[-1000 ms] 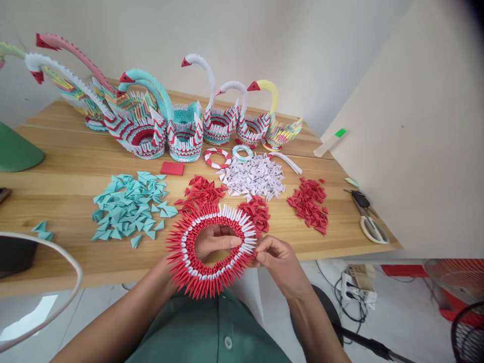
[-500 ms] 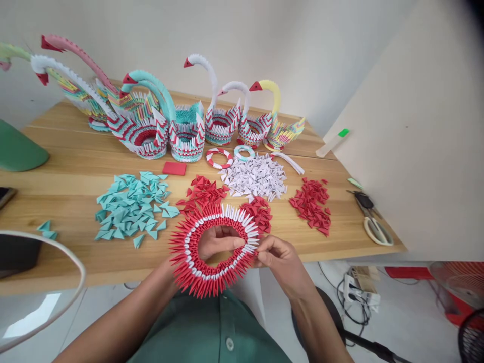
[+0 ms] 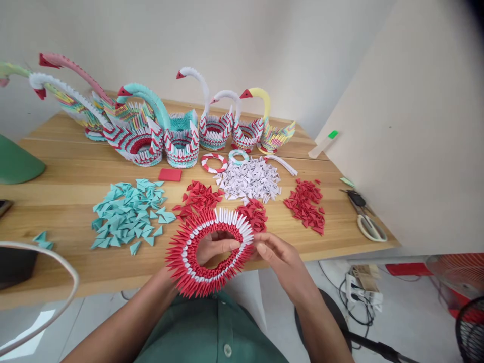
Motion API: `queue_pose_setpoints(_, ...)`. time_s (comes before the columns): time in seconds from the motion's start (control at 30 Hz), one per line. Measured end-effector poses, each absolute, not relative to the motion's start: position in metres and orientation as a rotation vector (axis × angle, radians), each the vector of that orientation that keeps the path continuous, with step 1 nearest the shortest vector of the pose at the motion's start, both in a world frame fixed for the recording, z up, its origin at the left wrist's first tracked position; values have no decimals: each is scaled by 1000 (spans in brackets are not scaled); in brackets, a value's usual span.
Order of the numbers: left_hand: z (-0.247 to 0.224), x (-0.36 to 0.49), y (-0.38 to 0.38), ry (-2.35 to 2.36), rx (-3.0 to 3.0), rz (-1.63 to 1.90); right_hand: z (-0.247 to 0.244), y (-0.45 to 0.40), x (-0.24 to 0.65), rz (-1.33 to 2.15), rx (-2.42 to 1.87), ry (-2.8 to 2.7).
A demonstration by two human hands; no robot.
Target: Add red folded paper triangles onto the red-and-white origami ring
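Observation:
A ring of folded paper triangles [image 3: 180, 256], red with a white band and a stretch of white points at the upper right, is held above the table's front edge. My left hand [image 3: 214, 247] grips it, the thumb showing inside the opening and other fingers partly hidden. At the ring's right rim my right hand [image 3: 282, 257] is closed, thumb and forefinger pinching the outer points. Just beyond the ring lie heaps of red paper triangles [image 3: 254, 216] and white paper triangles [image 3: 249, 179]. Turquoise paper triangles [image 3: 126, 214] are spread to the left.
Several paper swans [image 3: 180, 151] line the table's back. Two small paper rings [image 3: 214, 163] and a white curved paper strip [image 3: 283, 164] lie before them. More red triangles [image 3: 306, 204] and scissors [image 3: 370, 228] are at right. A white cable [image 3: 71, 272] loops at left.
The view has shifted slightly, so the table items sit lower and further left. My right thumb and fingers have shifted a little at the ring's right rim. The left hand keeps its grip.

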State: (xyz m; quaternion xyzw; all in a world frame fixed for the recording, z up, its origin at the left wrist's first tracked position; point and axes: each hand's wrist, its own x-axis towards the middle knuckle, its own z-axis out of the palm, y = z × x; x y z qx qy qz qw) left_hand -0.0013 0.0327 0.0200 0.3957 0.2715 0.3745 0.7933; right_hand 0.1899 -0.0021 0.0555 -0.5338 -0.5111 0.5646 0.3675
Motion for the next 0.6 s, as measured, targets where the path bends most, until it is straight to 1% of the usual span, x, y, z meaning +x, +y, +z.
queue_pose_setpoints(0.17,23,5,32,520,721,800,46,-3,186,1460,-1373,-1347)
queue_pose_setpoints(0.4,5,3,34,672,706,773,48,-2,187,1422,-1411,-1396)
queue_pose_setpoints(0.5,11,2,32,618,741,717,51,-2,188,1445,-1394,-1392)
queue_pose_setpoints(0.6,24,0,31,703,864,700,50,-2,189,1486,-1366,-1342)
